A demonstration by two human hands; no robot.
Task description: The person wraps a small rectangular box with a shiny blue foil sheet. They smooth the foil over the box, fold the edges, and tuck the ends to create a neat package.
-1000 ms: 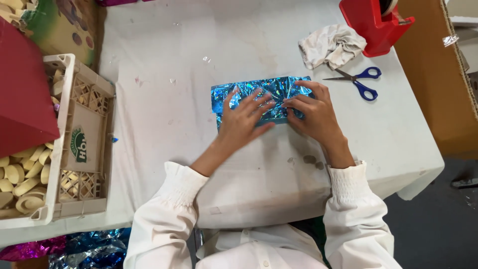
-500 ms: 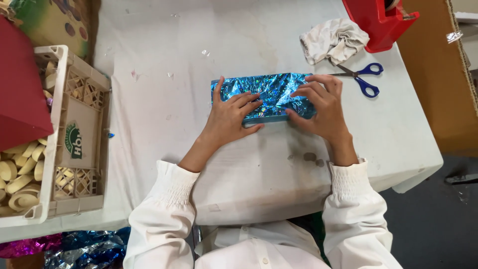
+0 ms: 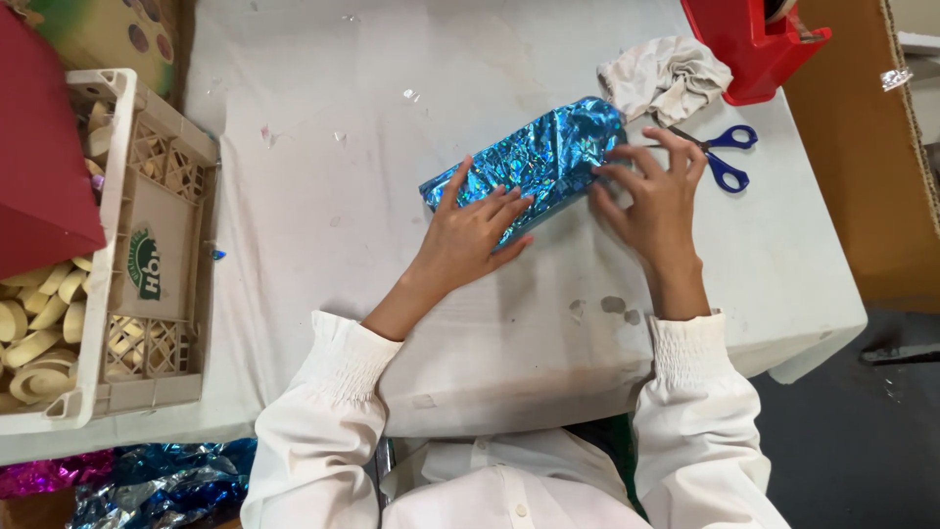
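A long packet wrapped in shiny blue foil (image 3: 543, 157) lies slanted on the white table (image 3: 392, 118), its right end farther from me. My left hand (image 3: 475, 230) rests flat on the packet's near left part, fingers spread over the foil. My right hand (image 3: 658, 191) touches the right end with its fingertips, fingers apart. Both arms wear white sleeves.
Blue-handled scissors (image 3: 720, 157) lie just beyond my right hand, next to a crumpled white cloth (image 3: 666, 73) and a red tape dispenser (image 3: 759, 44). A beige plastic crate (image 3: 147, 245) with pale curved pieces stands at the left. Foil scraps (image 3: 157, 480) lie below the table's near edge.
The blue packet has turned from lying level to slanted, its right end swung away from me. Both hands turned with it, the right hand moving up toward the scissors.
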